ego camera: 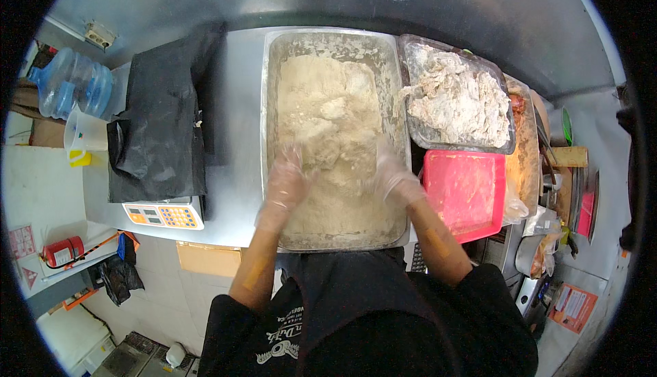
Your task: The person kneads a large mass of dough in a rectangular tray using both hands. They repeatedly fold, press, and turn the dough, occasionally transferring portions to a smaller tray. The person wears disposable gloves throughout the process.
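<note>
A deep rectangular metal tray (336,244) filled with flour-like powder (313,77) lies straight in front of me. Several powder-coated lumps (336,107) rest in the powder. My left hand (287,182), in a clear plastic glove, is over the tray's left side, its fingers blurred at the powder. My right hand (398,174), gloved the same way, is over the right side, also blurred by motion. Between the hands is a blurred coated mass; whether either hand grips any of it cannot be made out. A dark tray (457,143) to the right holds a heap of shaggy, flour-coated pieces (454,100).
A pink plastic tray (462,192) sits right of the metal tray, beside a wooden board (526,156). On the left, a black cloth or bag (159,125) covers part of a digital scale (164,215). Behind it are a clear jug (84,128) and a large water bottle (77,84).
</note>
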### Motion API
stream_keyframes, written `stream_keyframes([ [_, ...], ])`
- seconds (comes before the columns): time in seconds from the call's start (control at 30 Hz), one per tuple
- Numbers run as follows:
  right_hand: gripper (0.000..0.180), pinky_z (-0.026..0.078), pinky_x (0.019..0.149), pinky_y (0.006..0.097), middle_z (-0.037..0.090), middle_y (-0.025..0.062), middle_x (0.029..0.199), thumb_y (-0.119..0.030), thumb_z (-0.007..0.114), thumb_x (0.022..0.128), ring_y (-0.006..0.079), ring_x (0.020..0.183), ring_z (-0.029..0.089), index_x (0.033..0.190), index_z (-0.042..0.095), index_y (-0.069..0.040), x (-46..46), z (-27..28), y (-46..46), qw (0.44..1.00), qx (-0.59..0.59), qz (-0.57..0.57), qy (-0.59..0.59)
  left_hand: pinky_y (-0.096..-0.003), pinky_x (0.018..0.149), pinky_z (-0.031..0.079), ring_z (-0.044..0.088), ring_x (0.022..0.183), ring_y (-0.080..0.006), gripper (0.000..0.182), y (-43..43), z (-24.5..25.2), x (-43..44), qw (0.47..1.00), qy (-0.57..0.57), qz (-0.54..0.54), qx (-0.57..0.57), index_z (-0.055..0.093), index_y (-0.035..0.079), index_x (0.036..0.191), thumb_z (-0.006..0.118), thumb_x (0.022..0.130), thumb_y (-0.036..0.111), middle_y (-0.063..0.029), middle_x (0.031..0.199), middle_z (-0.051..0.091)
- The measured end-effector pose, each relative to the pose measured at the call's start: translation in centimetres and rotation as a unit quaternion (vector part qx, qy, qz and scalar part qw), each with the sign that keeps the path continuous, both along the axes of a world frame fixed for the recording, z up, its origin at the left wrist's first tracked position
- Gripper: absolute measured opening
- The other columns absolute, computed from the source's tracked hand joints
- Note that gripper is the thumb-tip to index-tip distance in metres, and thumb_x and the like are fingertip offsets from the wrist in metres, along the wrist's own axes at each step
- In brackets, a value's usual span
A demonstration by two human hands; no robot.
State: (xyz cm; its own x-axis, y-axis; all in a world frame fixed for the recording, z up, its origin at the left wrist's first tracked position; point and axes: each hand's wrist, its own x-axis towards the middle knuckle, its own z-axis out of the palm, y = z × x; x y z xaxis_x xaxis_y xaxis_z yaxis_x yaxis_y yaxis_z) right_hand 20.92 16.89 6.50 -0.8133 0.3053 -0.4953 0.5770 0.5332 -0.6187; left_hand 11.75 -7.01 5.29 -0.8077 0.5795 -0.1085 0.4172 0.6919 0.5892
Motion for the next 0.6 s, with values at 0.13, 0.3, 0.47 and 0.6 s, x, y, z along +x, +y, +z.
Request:
stream_keyframes([
  [0.13,0.054,0.048,0.103,0.0436,0.058,0.028,0.134,-0.024,0.064,0.095,0.0402,0.12,0.061,0.14,0.047,0.001,2.9,-3.3,-5.1,0.974,0.113,0.147,-0.127,-0.0493,0.094,0.056,0.068,0.106,-0.044,0.047,2.2,-3.2,6.0,0.966,-0.059,-0.149,-0.202,0.056,-0.007,0.13,0.063,0.086,0.004,-0.0299,0.115,0.066],
  [0.3,0.062,0.047,0.105,0.0458,0.061,0.0314,0.129,-0.026,0.069,0.092,0.0461,0.119,0.06,0.142,0.048,0.002,-1.1,-4.5,-2.9,0.985,0.052,0.124,-0.109,-0.0472,0.1,0.054,0.067,0.113,-0.0386,0.041,5.3,-4.7,3.0,0.982,-0.122,-0.105,-0.097,0.058,-0.012,0.124,0.061,0.086,0.002,-0.0303,0.115,0.068],
  [0.47,0.072,0.045,0.108,0.0455,0.057,0.0301,0.138,-0.014,0.076,0.085,0.0445,0.128,0.056,0.148,0.044,-0.004,-7.5,-1.8,2.5,0.973,0.182,0.118,-0.074,-0.0475,0.107,0.049,0.059,0.128,-0.0394,0.062,4.5,-2.9,-3.4,0.945,0.239,-0.05,-0.219,0.048,-0.008,0.142,0.068,0.09,0.018,-0.0311,0.138,0.056],
  [0.6,0.078,0.04,0.116,0.0451,0.047,0.0272,0.151,-0.012,0.069,0.083,0.0441,0.138,0.047,0.155,0.038,-0.009,-11.6,-2.8,1.3,0.894,0.362,0.252,0.083,-0.0465,0.114,0.043,0.049,0.138,-0.0383,0.079,6.9,-4.5,-6.4,0.988,-0.005,0.042,-0.152,0.035,-0.005,0.152,0.071,0.09,0.029,-0.0268,0.151,0.046],
])
